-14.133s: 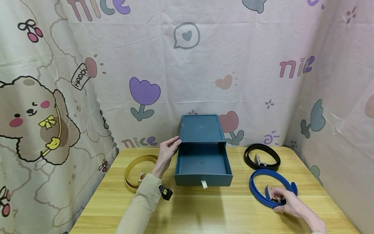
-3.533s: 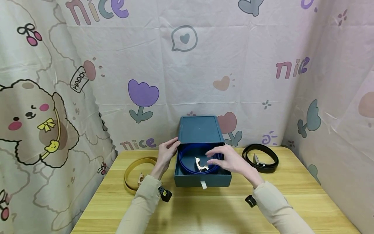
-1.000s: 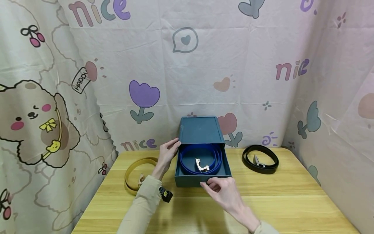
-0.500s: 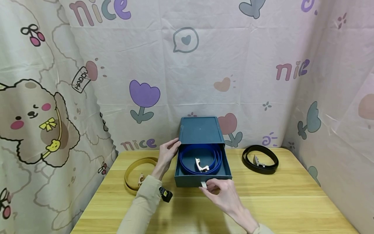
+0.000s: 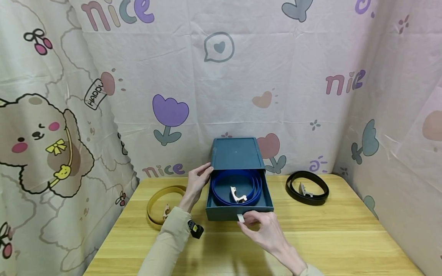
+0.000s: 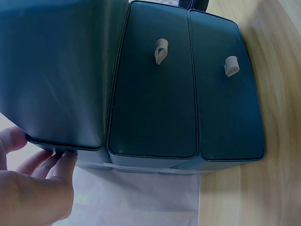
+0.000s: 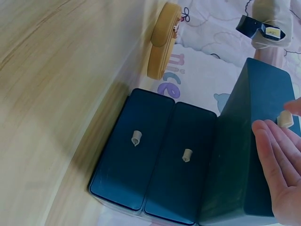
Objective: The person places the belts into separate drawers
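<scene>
Teal drawer (image 5: 221,214), smooth, rectangular (pale tab (image 5: 240,218))

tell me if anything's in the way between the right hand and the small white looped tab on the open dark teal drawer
Nothing visible stands between them: the right hand is at the white tab, which sits between its thumb and fingers on the front of the drawer.
</scene>
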